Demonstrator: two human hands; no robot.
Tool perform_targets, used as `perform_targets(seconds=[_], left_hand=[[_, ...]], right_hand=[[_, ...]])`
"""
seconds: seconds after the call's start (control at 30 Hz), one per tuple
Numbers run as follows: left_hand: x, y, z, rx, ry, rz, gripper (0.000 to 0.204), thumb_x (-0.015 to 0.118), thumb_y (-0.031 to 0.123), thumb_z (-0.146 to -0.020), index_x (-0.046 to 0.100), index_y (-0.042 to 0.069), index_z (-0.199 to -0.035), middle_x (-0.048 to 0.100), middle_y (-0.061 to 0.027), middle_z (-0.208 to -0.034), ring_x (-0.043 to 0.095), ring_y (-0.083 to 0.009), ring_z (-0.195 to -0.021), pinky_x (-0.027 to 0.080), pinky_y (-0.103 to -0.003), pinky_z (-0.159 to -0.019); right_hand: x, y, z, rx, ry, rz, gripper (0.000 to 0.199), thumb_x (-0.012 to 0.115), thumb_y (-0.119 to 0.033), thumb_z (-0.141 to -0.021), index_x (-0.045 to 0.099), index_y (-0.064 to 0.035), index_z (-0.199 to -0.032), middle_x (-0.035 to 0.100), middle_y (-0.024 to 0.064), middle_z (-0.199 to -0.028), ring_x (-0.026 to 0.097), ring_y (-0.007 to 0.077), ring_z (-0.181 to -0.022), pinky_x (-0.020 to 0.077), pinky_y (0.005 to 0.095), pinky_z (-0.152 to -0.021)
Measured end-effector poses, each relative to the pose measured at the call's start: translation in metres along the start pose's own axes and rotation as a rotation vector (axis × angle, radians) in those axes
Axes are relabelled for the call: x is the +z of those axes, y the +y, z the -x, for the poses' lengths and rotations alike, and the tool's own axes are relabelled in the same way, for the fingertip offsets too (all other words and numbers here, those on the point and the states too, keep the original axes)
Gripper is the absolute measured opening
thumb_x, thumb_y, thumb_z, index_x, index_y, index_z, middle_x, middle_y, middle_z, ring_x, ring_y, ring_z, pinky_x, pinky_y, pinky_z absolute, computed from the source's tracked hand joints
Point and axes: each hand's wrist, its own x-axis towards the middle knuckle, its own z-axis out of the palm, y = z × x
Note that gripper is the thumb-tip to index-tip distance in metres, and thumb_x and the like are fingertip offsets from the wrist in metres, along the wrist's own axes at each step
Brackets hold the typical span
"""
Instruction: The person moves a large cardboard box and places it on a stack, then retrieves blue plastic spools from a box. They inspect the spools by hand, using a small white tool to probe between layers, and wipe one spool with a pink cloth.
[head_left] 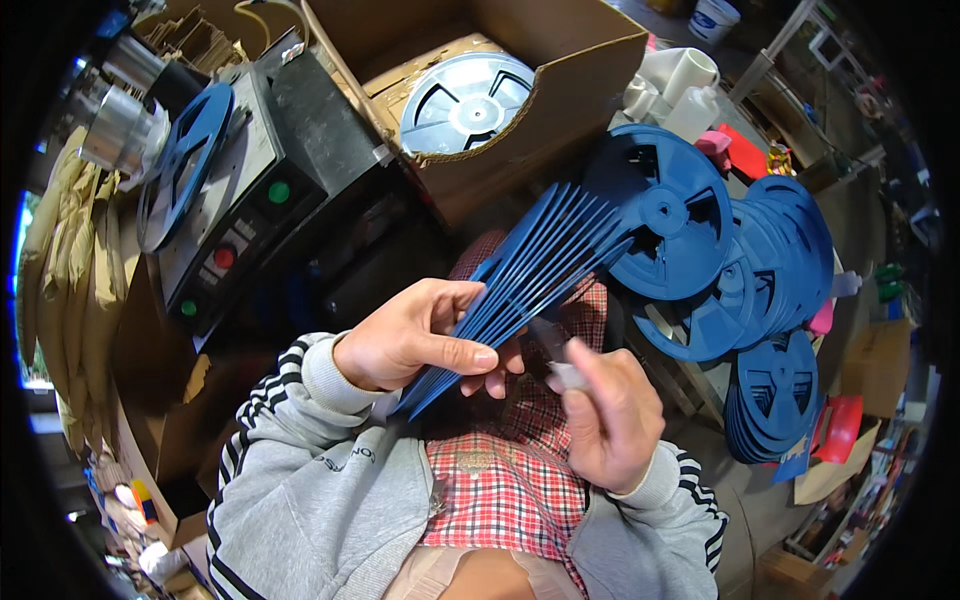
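Observation:
In front of my chest, my left hand grips a stack of blue plastic reel discs, thumb on the near side and fingers behind. The discs are seen edge-on and fan apart toward their far end. My right hand is closed just right of the stack, apart from it. Between its thumb and forefinger it pinches a small thin tool with a whitish grip. A grey, blade-like part seems to reach from it toward the discs, but it is blurred.
More blue reels lie piled on a bench at the right, with a smaller stack nearer me. An open cardboard box holds a pale reel. At left stands a black machine with green and red buttons and a mounted blue reel.

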Motion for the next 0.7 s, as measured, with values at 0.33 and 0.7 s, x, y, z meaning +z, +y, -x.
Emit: perform_targets(seconds=[0.33, 0.7], left_hand=[[0.003, -0.001, -0.004, 0.083, -0.086, 0.007, 0.059, 0.073, -0.014, -0.074, 0.053, -0.001, -0.128, 0.064, -0.0086, -0.116, 0.063, -0.0159, -0.107, 0.052, -0.030, -0.092], [0.001, -0.013, -0.009, 0.081, -0.156, -0.044, 0.055, 0.074, -0.007, -0.079, 0.050, -0.002, -0.129, 0.062, -0.0095, -0.120, 0.063, -0.0144, -0.106, 0.052, -0.029, -0.092]], right_hand=[[0.023, -0.007, -0.016, -0.260, -0.113, 0.181, 0.022, 0.059, -0.016, -0.092, 0.043, -0.0030, -0.100, 0.064, 0.0257, -0.118, 0.057, 0.0390, -0.122, 0.0304, 0.0573, -0.112], [0.017, 0.001, -0.010, -0.287, -0.176, 0.104, 0.023, 0.063, -0.010, -0.089, 0.043, -0.0032, -0.098, 0.061, 0.0278, -0.122, 0.056, 0.0409, -0.123, 0.0327, 0.0548, -0.111]])
